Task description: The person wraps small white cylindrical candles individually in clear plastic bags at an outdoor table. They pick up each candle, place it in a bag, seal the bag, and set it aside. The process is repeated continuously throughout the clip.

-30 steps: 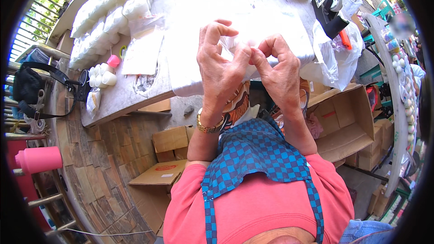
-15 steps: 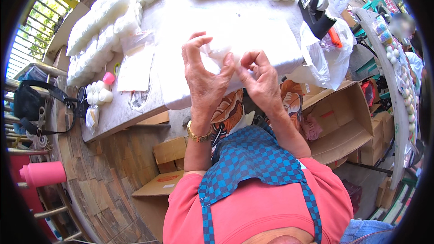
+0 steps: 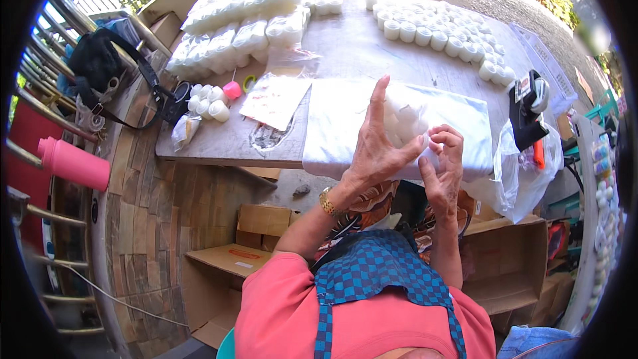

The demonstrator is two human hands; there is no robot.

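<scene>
My left hand (image 3: 377,149) holds a clear plastic bag of small white cylinders (image 3: 404,116), index finger raised and thumb pressed against the bag's near side. At that lower right side, my right hand (image 3: 440,163) pinches the plastic, fingers curled. Both hands are over a folded white cloth (image 3: 465,106) at the table's front. Left of the cloth lie paper sheets (image 3: 272,100), a small pink object (image 3: 232,90), a green loop-handled tool (image 3: 249,82) and a cluster of white cylinders (image 3: 216,110).
Stacked bagged cylinders (image 3: 239,40) and rows of loose ones (image 3: 452,43) line the table's back. Rightward are a black tape dispenser (image 3: 528,110) and plastic bag (image 3: 522,186). A black bag (image 3: 100,66) and pink tumbler (image 3: 76,166) are left; cardboard boxes (image 3: 498,266) lie below.
The view has swung, showing more of the table's back. My left index finger has straightened upward, and the bagged cylinders between my hands show more clearly. My right hand stays pinched at the plastic.
</scene>
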